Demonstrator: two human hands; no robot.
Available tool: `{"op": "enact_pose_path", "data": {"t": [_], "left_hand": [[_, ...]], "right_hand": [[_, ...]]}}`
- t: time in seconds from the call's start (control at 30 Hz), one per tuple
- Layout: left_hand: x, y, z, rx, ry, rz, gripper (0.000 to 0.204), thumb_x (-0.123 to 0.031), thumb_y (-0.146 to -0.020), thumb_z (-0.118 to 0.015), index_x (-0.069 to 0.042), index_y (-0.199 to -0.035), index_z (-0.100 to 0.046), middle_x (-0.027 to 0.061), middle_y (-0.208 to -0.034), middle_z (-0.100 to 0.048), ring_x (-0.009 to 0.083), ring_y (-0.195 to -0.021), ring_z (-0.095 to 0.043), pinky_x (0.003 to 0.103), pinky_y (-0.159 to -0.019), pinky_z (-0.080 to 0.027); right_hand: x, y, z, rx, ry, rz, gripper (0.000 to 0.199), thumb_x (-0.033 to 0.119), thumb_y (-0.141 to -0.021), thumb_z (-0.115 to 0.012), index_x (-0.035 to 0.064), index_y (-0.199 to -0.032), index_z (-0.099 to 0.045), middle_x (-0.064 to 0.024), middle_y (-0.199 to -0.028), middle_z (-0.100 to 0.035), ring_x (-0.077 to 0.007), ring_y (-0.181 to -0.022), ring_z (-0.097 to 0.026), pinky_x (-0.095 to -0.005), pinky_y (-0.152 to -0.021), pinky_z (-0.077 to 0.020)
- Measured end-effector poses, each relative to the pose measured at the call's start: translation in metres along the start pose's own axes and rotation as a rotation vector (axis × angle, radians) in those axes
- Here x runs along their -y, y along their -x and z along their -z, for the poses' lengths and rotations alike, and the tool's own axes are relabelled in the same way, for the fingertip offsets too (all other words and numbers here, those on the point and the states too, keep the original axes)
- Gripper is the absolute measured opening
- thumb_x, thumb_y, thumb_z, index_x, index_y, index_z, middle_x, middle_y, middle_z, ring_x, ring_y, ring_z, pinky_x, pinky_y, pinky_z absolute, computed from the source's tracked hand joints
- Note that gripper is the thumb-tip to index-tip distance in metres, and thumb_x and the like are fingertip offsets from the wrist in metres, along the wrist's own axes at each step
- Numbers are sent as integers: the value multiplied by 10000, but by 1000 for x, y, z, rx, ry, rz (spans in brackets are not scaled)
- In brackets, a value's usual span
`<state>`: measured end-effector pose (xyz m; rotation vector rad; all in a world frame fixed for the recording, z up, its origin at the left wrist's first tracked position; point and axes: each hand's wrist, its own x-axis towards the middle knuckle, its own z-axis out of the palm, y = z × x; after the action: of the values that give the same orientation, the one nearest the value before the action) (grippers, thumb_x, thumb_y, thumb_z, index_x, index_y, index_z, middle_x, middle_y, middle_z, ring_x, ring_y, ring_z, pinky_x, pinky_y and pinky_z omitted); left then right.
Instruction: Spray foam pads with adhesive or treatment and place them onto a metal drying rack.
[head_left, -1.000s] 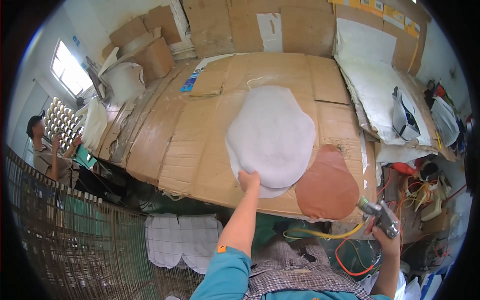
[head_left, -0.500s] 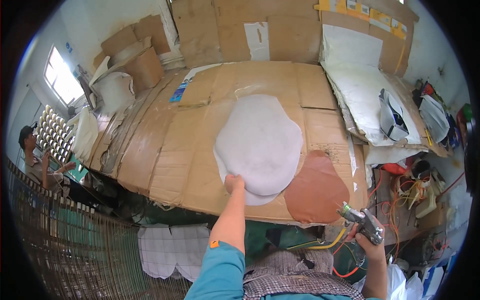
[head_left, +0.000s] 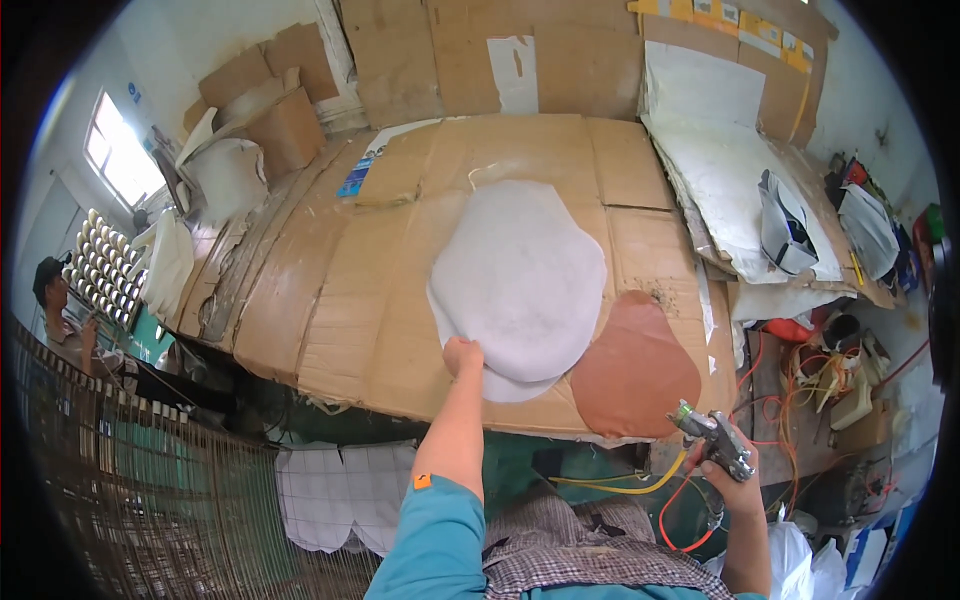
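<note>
My left hand (head_left: 463,356) is closed on the near-left edge of a pale grey, rounded sheet (head_left: 515,275), perhaps leather or fabric. A second grey sheet (head_left: 518,389) shows from under its near edge. At the lower right my right hand (head_left: 735,482) is wrapped round a metal spray gun (head_left: 716,440), its green-tipped nozzle pointing up and left. A yellow hose (head_left: 655,488) and an orange-red hose hang near the gun. Beside the grey sheet lies a flat reddish-brown piece (head_left: 637,372), close to the nozzle and untouched by either hand.
The worktable is covered in cardboard (head_left: 350,330). A white-covered stand (head_left: 715,200) at the right holds a grey container (head_left: 785,225). Tangled hoses (head_left: 790,400) lie below it. Wire racks (head_left: 130,480) with grey pieces (head_left: 335,500) stand at the lower left. A co-worker (head_left: 60,310) is beyond.
The view has shifted slightly. My left hand keeps its grip on the grey sheet's edge. The spray gun, still in my right hand, has moved a little to the left.
</note>
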<state>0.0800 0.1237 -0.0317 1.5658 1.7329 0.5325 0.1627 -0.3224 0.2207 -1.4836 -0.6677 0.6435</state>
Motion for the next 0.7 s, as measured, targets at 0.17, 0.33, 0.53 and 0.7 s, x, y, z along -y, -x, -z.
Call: {"op": "enact_pose_path", "data": {"t": [0.17, 0.33, 0.53, 0.7], "left_hand": [[-29, 33, 40, 2, -207, -163, 137, -175, -737, -641, -40, -755, -624, 139, -796, -646, 328, -770, -634, 416, -691, -500], [-34, 44, 42, -183, 211, -252, 174, -173, -760, -672, -36, -703, -581, 99, -709, -624, 217, -641, -607, 362, -592, -497], [-6, 68, 1, 99, 1050, 304, 139, -116, -805, -622, -19, -889, -569, 59, -828, -603, 156, -692, -580, 309, -536, -485], [-27, 100, 3, 370, 941, 258, 135, -60, -797, -576, -32, -925, -544, 66, -884, -587, 177, -724, -588, 314, -529, -506]], "right_hand": [[2, 2, 0, 4, 26, -8, 583, 205, -767, -700, -20, -1241, -448, -62, -803, -593, -132, -733, -581, -247, -651, -446], [0, 3, 3, -31, 36, -15, 584, 219, -763, -706, -20, -1232, -455, -56, -801, -591, -130, -733, -578, -252, -654, -446], [-7, 3, -1, -11, 36, -10, 575, 219, -770, -700, -24, -1230, -456, -52, -800, -589, -133, -735, -578, -256, -659, -449], [-3, -1, -8, -6, 59, -25, 555, 233, -788, -687, -27, -1222, -458, -56, -808, -588, -141, -745, -581, -265, -672, -456]]}}
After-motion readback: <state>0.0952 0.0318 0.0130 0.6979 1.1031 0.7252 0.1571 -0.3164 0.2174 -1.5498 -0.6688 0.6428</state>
